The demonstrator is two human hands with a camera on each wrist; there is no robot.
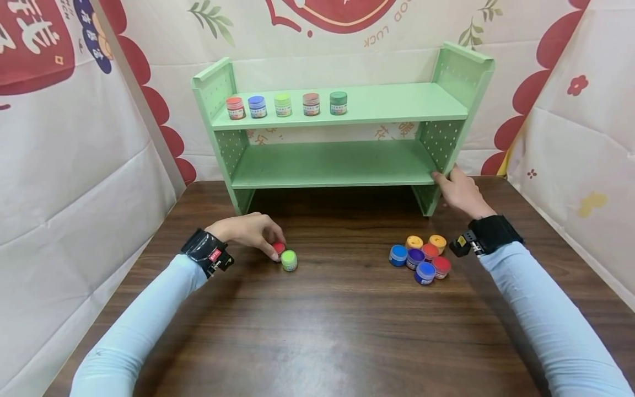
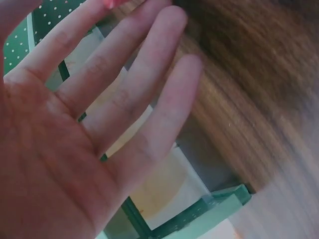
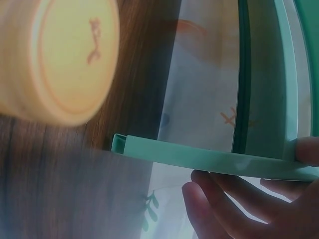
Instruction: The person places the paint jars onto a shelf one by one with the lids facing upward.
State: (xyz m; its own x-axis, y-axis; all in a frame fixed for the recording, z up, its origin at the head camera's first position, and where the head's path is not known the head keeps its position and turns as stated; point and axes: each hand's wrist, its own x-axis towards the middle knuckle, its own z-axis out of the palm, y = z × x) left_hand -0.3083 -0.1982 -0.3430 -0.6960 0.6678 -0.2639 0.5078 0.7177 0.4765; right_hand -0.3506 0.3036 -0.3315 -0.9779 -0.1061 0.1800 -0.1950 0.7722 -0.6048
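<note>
With thumb and fingertips, my left hand (image 1: 250,230) pinches a small red-lidded jar (image 1: 279,248) at the table's left middle. Right beside that jar stands a green-lidded jar (image 1: 289,260). In the left wrist view, the palm and spread fingers fill the left side, with a bit of red jar (image 2: 113,2) at the top edge. My right hand (image 1: 461,193) holds the right side panel of the green two-tier shelf (image 1: 327,162), thumb at the lower board's corner. The right wrist view shows fingers (image 3: 197,201) behind that panel (image 3: 209,162).
Along the upper board stand several jars (image 1: 283,105) in a row, at its left half. A cluster of jars with blue, purple, red and yellow lids (image 1: 425,270) sits on the brown table (image 1: 327,336) near my right wrist. Printed cloth (image 1: 342,60) hangs behind the shelf.
</note>
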